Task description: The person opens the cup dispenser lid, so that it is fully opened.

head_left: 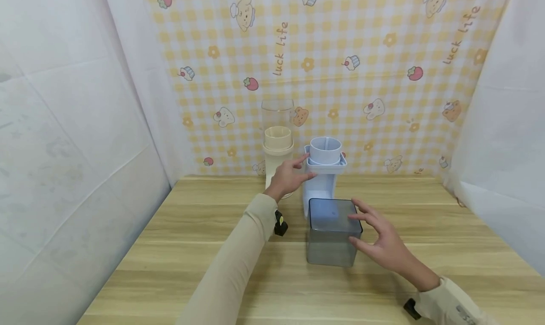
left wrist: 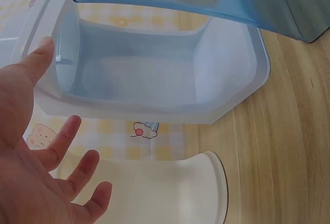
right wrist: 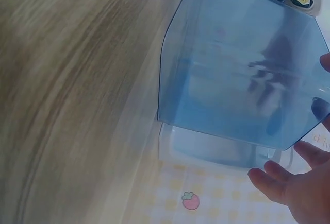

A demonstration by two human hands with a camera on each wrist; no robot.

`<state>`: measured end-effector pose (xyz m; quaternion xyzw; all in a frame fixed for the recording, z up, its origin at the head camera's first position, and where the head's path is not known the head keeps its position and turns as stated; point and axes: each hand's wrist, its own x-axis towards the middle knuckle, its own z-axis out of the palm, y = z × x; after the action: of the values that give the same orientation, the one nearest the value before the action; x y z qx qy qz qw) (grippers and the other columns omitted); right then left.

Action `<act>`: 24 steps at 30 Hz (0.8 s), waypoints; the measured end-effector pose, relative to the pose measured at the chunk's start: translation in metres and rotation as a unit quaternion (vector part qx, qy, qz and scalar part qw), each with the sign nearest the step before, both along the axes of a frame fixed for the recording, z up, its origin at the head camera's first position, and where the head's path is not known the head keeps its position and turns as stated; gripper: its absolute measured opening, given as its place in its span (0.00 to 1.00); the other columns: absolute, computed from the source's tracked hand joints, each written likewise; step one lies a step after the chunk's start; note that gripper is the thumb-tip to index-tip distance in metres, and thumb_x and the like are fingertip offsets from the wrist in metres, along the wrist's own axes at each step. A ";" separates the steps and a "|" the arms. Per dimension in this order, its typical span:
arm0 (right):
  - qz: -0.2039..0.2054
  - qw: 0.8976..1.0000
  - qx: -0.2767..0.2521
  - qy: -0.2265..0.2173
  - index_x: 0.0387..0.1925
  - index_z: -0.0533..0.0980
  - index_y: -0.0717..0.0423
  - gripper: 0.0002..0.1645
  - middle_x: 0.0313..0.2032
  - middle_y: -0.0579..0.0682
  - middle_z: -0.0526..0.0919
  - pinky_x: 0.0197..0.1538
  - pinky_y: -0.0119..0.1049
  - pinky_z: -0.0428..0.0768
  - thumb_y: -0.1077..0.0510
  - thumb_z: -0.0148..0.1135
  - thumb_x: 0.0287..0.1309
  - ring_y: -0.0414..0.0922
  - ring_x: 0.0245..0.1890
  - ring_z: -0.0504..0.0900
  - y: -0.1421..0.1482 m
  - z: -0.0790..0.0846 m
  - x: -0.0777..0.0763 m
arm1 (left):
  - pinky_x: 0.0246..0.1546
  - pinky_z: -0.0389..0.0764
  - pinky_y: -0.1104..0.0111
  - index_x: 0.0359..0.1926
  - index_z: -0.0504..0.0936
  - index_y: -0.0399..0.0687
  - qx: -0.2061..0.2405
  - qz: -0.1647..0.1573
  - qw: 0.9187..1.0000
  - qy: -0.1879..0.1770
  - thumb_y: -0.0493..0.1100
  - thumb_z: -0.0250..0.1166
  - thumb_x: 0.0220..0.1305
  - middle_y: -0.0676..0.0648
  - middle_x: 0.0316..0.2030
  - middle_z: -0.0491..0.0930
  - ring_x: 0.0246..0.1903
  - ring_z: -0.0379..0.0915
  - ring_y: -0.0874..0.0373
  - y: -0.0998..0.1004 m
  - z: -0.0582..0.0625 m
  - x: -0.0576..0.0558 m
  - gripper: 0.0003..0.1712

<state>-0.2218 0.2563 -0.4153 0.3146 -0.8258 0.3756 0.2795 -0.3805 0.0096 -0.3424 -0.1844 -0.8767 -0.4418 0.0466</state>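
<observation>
A pale blue stand with a round cup on top stands toward the back of the table. My left hand is at the left side of its upper part, fingers fairly straight and spread. In the left wrist view, the thumb lies over the stand's edge while the other fingers are apart from it. Before the stand sits a smoky see-through box. My right hand is at the box's right side, fingers extended and spread, fingertips right at its edge. One fingertip shows through the box wall in the right wrist view.
A cream stand with a clear tube above it stands left of the blue one, partly hidden by my left hand. Behind the wooden table hangs a yellow checked cloth. White sheets line both sides.
</observation>
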 end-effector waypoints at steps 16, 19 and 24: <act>-0.015 1.000 0.008 0.000 0.54 0.79 0.55 0.33 0.67 0.62 0.68 0.62 0.18 0.59 0.71 0.76 0.43 0.56 0.67 0.67 -0.004 0.000 0.001 | 0.40 0.78 0.59 0.69 0.67 0.79 -0.012 0.018 1.000 -0.018 0.61 0.71 0.58 0.46 0.60 0.77 0.55 0.75 0.47 0.005 0.000 -0.006 0.38; -0.016 1.000 0.007 -0.002 0.54 0.79 0.54 0.32 0.67 0.62 0.68 0.62 0.18 0.60 0.71 0.75 0.44 0.58 0.66 0.67 -0.003 0.001 0.001 | 0.39 0.78 0.61 0.70 0.67 0.79 -0.011 0.017 1.000 -0.015 0.61 0.70 0.59 0.46 0.59 0.77 0.54 0.76 0.48 0.007 0.000 -0.009 0.38; -0.028 1.000 0.010 0.000 0.54 0.79 0.54 0.31 0.68 0.60 0.68 0.62 0.20 0.60 0.70 0.74 0.45 0.62 0.65 0.67 -0.004 0.002 -0.001 | 0.40 0.79 0.61 0.70 0.66 0.77 -0.005 0.016 1.000 -0.013 0.61 0.70 0.60 0.45 0.59 0.78 0.54 0.76 0.48 0.009 -0.001 -0.014 0.38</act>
<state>-0.2225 0.2519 -0.4136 0.2943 -0.8382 0.3591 0.2863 -0.3947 0.0183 -0.3436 -0.1646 -0.8824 -0.4389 0.0410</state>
